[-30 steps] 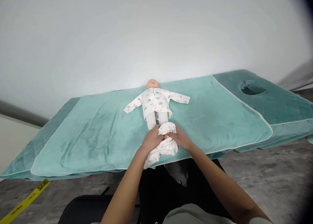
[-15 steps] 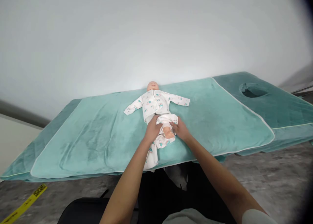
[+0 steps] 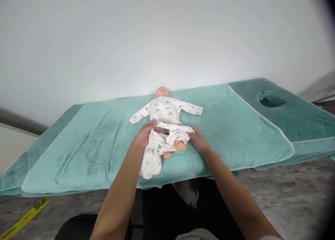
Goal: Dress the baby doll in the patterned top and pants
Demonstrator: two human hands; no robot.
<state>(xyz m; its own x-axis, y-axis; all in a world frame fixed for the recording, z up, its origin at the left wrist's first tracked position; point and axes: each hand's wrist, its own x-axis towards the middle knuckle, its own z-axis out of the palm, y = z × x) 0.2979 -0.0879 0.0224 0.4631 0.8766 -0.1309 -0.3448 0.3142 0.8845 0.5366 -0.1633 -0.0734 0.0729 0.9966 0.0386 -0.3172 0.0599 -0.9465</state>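
Observation:
A baby doll point(image 3: 162, 92) lies on its back on a teal towel point(image 3: 230, 128), head toward the wall, in a white printed top point(image 3: 165, 110). White printed trousers point(image 3: 157, 145) sit around its hips and legs, with both bare feet showing below. My left hand point(image 3: 143, 134) is closed on the waistband at the doll's left-hand side. My right hand point(image 3: 198, 139) grips the waistband on the other side. One trouser leg hangs loose toward the table's near edge.
The towel covers a teal padded massage table point(image 3: 300, 117) with a face hole point(image 3: 270, 99) at the far right. A white wall stands behind. Grey floor lies below, with a yellow tape strip point(image 3: 23, 219) at lower left and a dark stool under me.
Both hands have slid the trousers up from the doll's feet to its hips and moved apart to the sides of the waistband. The doll's feet now show.

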